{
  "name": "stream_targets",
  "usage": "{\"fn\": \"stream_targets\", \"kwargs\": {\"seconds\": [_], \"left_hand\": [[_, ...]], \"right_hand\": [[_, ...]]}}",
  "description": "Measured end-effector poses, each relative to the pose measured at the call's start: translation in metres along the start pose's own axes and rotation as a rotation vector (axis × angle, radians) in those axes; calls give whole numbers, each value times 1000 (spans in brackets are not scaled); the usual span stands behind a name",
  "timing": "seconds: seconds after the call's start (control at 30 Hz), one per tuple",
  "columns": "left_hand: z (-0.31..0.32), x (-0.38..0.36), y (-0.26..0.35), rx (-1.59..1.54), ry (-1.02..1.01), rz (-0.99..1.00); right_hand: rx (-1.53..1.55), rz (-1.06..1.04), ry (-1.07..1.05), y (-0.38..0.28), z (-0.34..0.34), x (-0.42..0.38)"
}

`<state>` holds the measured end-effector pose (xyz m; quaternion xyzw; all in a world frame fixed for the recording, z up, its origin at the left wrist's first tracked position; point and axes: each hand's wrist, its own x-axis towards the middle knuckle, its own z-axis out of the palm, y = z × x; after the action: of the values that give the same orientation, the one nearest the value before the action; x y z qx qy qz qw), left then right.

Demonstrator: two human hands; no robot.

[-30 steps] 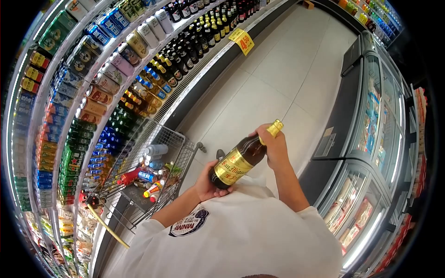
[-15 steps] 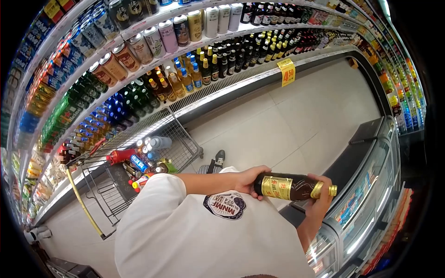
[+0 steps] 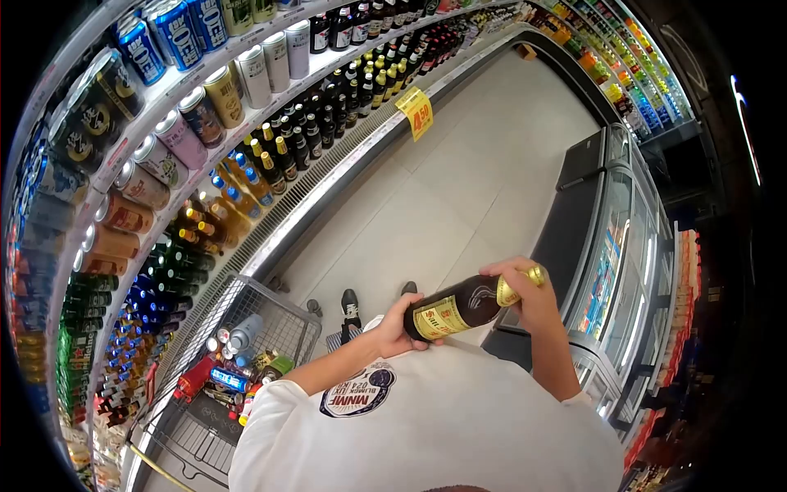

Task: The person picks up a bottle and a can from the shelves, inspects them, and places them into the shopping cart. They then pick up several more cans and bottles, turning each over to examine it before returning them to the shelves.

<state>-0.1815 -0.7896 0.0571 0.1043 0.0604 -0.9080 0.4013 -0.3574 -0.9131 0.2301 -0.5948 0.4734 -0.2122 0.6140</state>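
A dark brown bottle with a yellow label and gold foil at its neck lies across the front of the white shirt, its neck toward the upper right. Its base end is held by my left hand, with the fingers round it. My right hand is closed round the neck end, near the gold cap. Below and left of the bottle is the shirt's round dark print.
A metal shopping cart with cans and bottles stands at the left. Shelves of cans and bottles curve along the left and top, with a yellow price tag. Glass-topped freezers line the right. Shoes show on the tiled floor.
The view has turned, so shelves, cart and freezers sit differently in the frame. The bottle has tilted, its neck end now higher, and both hands stay on it.
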Motion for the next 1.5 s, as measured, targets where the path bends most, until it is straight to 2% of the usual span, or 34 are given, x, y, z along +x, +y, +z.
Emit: {"fn": "stream_targets", "kwargs": {"seconds": [0.1, 0.17, 0.27, 0.33, 0.47, 0.5, 0.57, 0.67, 0.77, 0.83, 1.13, 1.5], "left_hand": [[1, 10, 6, -44, 25, 41], [-8, 20, 10, -95, -59, 29], [22, 25, 26, -102, 127, 47], [27, 32, 34, -96, 207, 63], [21, 58, 49, -71, 221, 87], [21, 66, 56, -83, 171, 84], [16, 80, 66, -126, 67, 74], [31, 105, 81, -136, 170, 122], [46, 132, 92, -82, 228, 168], [65, 149, 99, -66, 338, 188], [69, 204, 107, -145, 339, 219], [73, 225, 114, -115, 342, 204]], "right_hand": [[-104, -13, -26, -24, 9, 10], [-145, -9, -85, -26, 0, 17], [-91, -16, -136, -13, -18, 31], [-43, -120, -106, -6, -23, 47], [27, -236, -68, 11, -47, 86], [58, -247, -58, 16, -53, 95], [168, -157, -65, 16, -65, 106], [303, -145, -84, 24, -91, 131], [270, -180, -151, 21, -124, 154], [272, -153, -203, 14, -143, 167], [314, -182, -313, 21, -192, 219], [185, -274, -430, 7, -218, 225]]}}
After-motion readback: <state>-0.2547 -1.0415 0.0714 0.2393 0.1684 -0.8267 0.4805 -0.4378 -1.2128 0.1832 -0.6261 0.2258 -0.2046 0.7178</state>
